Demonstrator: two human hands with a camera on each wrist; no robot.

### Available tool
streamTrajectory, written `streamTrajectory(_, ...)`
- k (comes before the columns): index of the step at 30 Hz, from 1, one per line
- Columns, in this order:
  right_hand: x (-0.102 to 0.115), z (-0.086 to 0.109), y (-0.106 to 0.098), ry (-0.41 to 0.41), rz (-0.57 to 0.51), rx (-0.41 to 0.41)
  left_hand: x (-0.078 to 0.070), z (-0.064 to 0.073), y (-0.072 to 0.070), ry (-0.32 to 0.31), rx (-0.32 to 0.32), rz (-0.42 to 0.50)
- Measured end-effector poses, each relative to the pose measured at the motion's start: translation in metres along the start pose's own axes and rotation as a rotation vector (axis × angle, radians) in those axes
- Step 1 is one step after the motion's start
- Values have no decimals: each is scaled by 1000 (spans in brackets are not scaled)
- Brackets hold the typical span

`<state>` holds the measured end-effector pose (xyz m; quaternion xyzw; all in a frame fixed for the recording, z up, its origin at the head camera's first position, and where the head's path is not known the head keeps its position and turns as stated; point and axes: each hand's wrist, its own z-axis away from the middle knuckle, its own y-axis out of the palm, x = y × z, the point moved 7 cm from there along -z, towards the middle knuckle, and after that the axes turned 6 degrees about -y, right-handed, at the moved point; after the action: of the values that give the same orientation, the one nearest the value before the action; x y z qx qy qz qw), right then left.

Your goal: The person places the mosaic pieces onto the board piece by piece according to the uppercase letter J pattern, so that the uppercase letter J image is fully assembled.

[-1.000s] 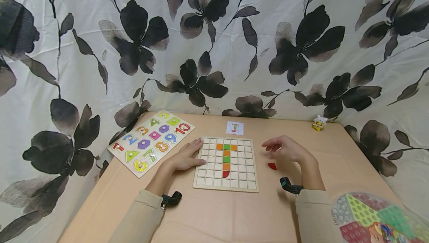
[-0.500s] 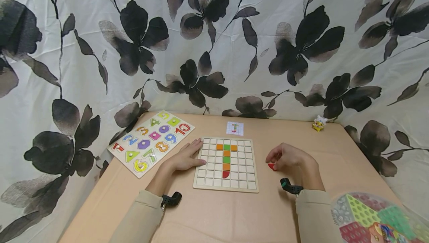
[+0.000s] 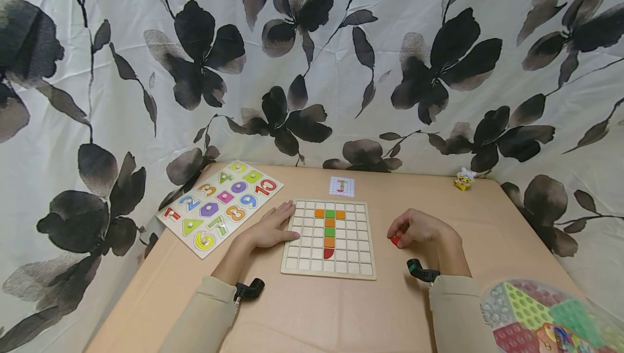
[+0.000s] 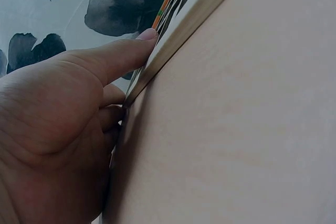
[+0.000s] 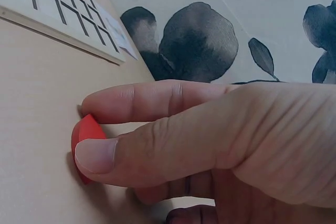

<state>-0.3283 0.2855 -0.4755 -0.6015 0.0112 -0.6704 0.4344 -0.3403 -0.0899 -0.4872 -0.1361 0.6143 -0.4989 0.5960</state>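
Note:
A white gridded board [image 3: 304,255] with a wooden rim lies mid-table. Orange and green squares form a bar and a stem on it, with a red rounded piece [image 3: 329,253] at the bottom of the stem. My left hand [image 3: 269,228] rests at the board's left edge, thumb on the rim and fingers extended; the left wrist view shows the thumb [image 4: 126,56] touching the board's edge. To the right of the board, my right hand [image 3: 424,228] pinches a second red piece [image 5: 89,129], with a curved edge, between thumb and forefinger, close to the tabletop.
Behind the board lies a small pattern card [image 3: 342,186]. A number-and-shape puzzle board [image 3: 219,209] is at the left. A small yellow-and-white figurine [image 3: 465,178] stands back right, and a clear container [image 3: 556,315] with colourful contents is front right. A floral curtain [image 3: 361,98] hangs behind.
My right hand has come down and slightly right onto the loose red piece and now pinches it. My left hand and the board have stayed in place.

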Motion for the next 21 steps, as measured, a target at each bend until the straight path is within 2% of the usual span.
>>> streamTrajectory(9,6,0,2,-15,-5,30,1,-1,1,-9,0,1)
streamTrajectory(21,11,-3,2,-19,16,-1,1,-1,1,-2,-6,-1)
